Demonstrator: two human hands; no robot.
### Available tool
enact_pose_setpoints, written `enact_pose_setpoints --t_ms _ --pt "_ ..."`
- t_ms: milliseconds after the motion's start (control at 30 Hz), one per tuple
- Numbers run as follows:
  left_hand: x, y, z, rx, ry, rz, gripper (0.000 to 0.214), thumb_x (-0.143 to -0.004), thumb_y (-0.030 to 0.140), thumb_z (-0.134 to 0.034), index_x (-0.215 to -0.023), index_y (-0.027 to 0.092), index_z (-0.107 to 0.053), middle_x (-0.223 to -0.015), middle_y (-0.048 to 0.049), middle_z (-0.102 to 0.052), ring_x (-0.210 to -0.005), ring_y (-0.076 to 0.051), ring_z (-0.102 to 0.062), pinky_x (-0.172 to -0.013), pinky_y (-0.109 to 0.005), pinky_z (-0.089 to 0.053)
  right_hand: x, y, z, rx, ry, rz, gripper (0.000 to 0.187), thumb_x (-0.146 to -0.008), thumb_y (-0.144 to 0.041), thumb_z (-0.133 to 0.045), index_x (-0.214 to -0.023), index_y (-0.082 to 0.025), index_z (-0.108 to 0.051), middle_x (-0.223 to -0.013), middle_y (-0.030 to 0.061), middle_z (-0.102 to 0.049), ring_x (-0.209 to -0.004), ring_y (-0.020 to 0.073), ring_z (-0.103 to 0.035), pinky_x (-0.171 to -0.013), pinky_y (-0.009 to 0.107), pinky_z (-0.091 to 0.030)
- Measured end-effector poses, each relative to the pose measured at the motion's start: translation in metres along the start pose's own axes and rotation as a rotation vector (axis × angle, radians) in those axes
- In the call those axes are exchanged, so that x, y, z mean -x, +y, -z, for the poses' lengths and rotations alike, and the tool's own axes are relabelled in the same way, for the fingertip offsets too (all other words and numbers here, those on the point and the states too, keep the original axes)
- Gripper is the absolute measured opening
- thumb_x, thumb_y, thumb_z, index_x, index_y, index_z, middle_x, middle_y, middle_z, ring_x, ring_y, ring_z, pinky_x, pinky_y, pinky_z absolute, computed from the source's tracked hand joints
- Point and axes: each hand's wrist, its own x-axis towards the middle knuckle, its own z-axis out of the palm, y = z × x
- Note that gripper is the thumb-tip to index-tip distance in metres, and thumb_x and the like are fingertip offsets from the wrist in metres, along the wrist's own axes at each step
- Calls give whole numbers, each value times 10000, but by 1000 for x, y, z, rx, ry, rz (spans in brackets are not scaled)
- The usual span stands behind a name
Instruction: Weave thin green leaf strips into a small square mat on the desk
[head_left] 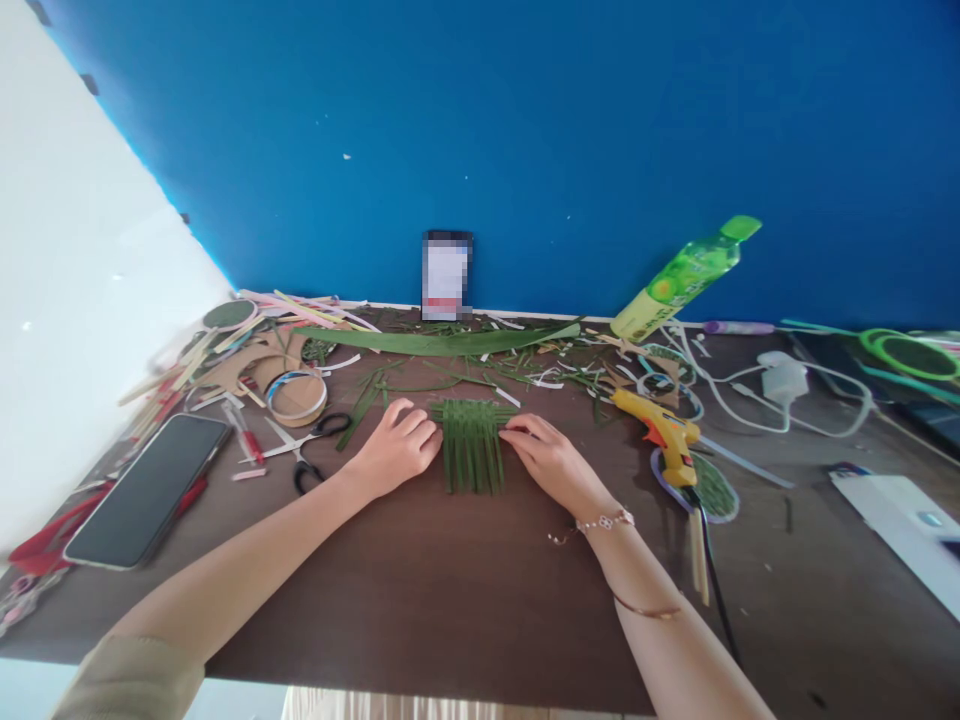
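The left hand (396, 447) rests with curled fingers against the left edge of a small woven leaf mat (472, 445), fingertips pressed together on the ends of its crosswise strips. The right hand (551, 460) meets the mat's right edge the same way, its fingertips bunched and apparently nipping a strip end, though the view is too small to be sure of the pinch. The mat lies flat on the brown table (450, 590), midway between the two hands: a band of narrow green leaf strips running toward the person, interlaced near the top with a few crosswise strips, the lower ends loose and uneven. Both forearms come in from the near edge and angle inward, palms down, wrists low on the tabletop; the right wrist wears a thin bracelet (604, 521).

Left of the left hand lie black-handled scissors (311, 445) and, farther out, a dark phone (146, 490). Right of the right hand lies a yellow glue gun (664, 430). Behind the mat, a long green leaf (450, 340) stretches across scattered cuttings.
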Motion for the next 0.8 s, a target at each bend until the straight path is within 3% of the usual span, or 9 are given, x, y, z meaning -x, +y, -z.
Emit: enact_pose_setpoints --t_ms 267,467,800 --pt "1 0 1 -40 -58 -52 249 -891 67 -423 -883 185 -641 -798 -30 -639 -818 -155 -548 -940 -439 -374 -1 1 2 37 -40 42 361 -861 -55 -378 -1063 -209 -635 -1009 95 -590 -932 202 -579 -852 408 -527" --pt "-2 0 -1 -93 -32 -17 229 -891 81 -444 -812 162 -643 -719 -25 -595 -806 -168 -546 -917 -426 -372 -4 -1 3 74 -75 56 359 -852 -35 -371 -1042 -159 -648 -969 112 -606 -894 213 -574 -858 416 -509" --pt "-9 1 -6 -35 0 68 233 -882 83 -470 -745 161 -642 -723 -23 -603 -767 -165 -531 -901 -403 -347 -4 4 1 45 -44 24 361 -864 -53 -368 -1046 -184 -650 -955 104 -601 -901 217 -567 -843 423 -517"
